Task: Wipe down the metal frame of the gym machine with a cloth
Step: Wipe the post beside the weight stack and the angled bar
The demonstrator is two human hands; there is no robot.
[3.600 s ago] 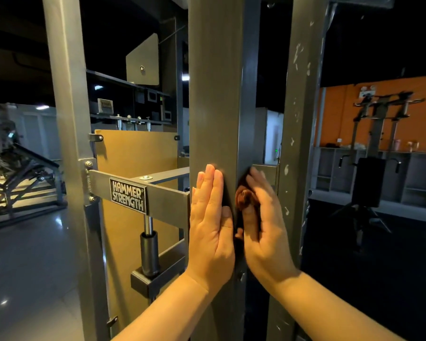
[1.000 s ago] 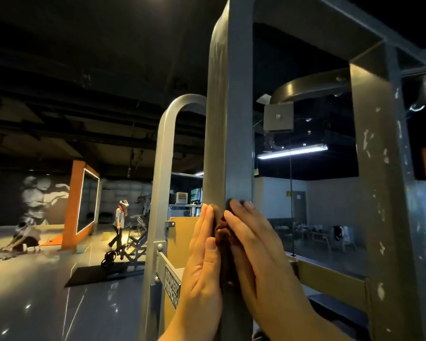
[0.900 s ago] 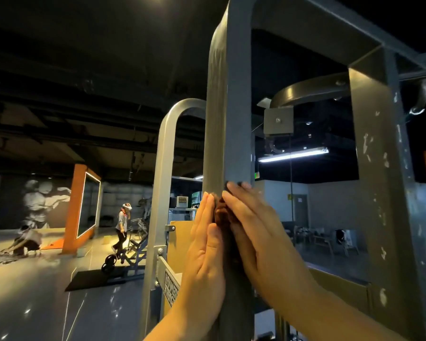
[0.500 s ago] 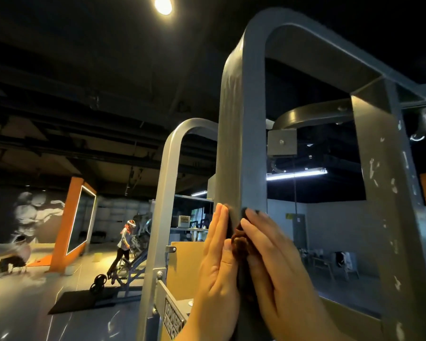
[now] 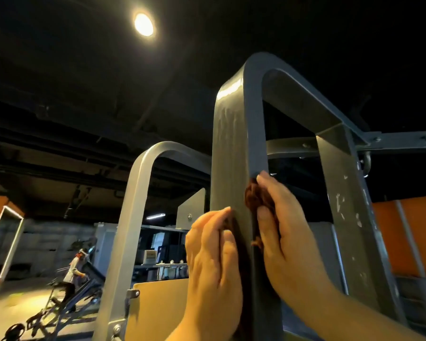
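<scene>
Scene: Two bare hands work on a gym machine in a dim hall, seen from low down looking up.

Frame: The dark grey rectangular metal frame upright [image 5: 234, 148] rises through the middle of the picture. At the top it bends into a rounded arch that runs off to the far right.

Cloth: A bunched brown cloth [image 5: 255, 195] sits against the right edge of that upright, about midway up its visible length, under the right hand.

Right hand: The right hand [image 5: 283, 232] presses the cloth onto the upright's right face. Its fingers [image 5: 271, 183] lie straight and close together, pointing up, and the thumb lies along the near side of the bunch.

Left hand: The left hand [image 5: 214, 262] lies flat on the upright's left face, a little lower than the right. Its fingers [image 5: 217, 217] are straight and together. A dark strip shows between palm and metal; whether it is cloth or shadow cannot be told.

Surroundings: A lighter grey arched tube [image 5: 133, 205] stands to the left, with a tan flat panel [image 5: 158, 306] bolted beside its base. A chipped grey post [image 5: 347, 207] stands to the right, in front of an orange wall [image 5: 408, 232].

Background: A round ceiling lamp [image 5: 144, 24] glows overhead. At far left a person in a light top [image 5: 74, 269] bends over other equipment.
</scene>
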